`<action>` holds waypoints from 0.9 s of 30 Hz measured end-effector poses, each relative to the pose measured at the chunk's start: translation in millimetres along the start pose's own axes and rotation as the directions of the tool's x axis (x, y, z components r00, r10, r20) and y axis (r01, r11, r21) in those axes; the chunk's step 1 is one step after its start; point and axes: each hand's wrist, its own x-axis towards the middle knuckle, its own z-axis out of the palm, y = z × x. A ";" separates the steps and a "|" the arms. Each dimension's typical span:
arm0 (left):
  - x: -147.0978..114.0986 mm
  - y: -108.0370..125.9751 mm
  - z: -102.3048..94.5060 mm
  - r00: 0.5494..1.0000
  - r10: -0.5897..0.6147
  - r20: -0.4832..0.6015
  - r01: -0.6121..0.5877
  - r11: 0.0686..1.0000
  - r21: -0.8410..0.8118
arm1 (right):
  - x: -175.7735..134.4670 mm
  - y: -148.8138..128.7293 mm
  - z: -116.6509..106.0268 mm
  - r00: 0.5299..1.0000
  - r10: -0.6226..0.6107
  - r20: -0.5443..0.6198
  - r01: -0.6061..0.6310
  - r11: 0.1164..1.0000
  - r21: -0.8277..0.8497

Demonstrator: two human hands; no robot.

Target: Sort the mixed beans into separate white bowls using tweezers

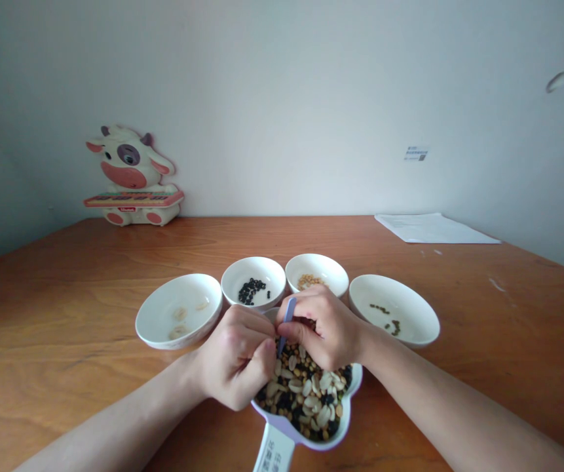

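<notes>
My right hand (328, 328) pinches slim purple tweezers (289, 309) between thumb and fingers, their narrow end pointing down. Beneath both hands is a white and lilac pan-like dish (355, 387) with a scalloped rim and a labelled handle. It holds mixed peanuts (323, 416), yellow beans and black beans. My left hand (237, 357) is curled closed over the dish's left rim, close to the tweezers' lower end; whatever its fingers hold is hidden. The right hand covers the far part of the dish.
Beyond the hands, white bowls stand in an arc: one with a few pale pieces (178, 288), one with black beans (235, 269), one with yellow beans (318, 262), one with small green beans (424, 314). A cow toy keyboard (134, 196) and paper (433, 229) lie farther back.
</notes>
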 end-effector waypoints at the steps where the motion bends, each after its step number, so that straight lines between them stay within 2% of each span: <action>1: -0.1 -0.2 0.0 1.000 0.001 0.001 -0.001 1.000 0.001 | 0.3 -0.1 -0.2 1.000 -0.002 -0.008 0.002 1.000 0.001; 9: -1.8 -0.7 -0.7 1.000 0.002 0.002 -0.002 1.000 -0.004 | 0.6 0.1 0.9 0.998 0.010 -0.054 -0.012 1.000 -0.023; 16: -0.7 0.9 -0.9 1.000 -0.009 0.014 0.009 1.000 0.000 | 2.3 -4.4 0.3 0.979 0.039 -0.202 -0.052 0.997 -0.064; 22: 0.0 1.4 -1.3 1.000 0.006 0.010 -0.006 1.000 0.010 | 3.1 -3.1 1.1 0.986 0.044 -0.163 -0.052 0.998 -0.044; 27: 0.0 1.3 -0.6 1.000 0.008 -0.010 -0.008 1.000 -0.003 | 1.8 -1.5 3.1 0.996 0.034 -0.081 -0.037 0.999 -0.035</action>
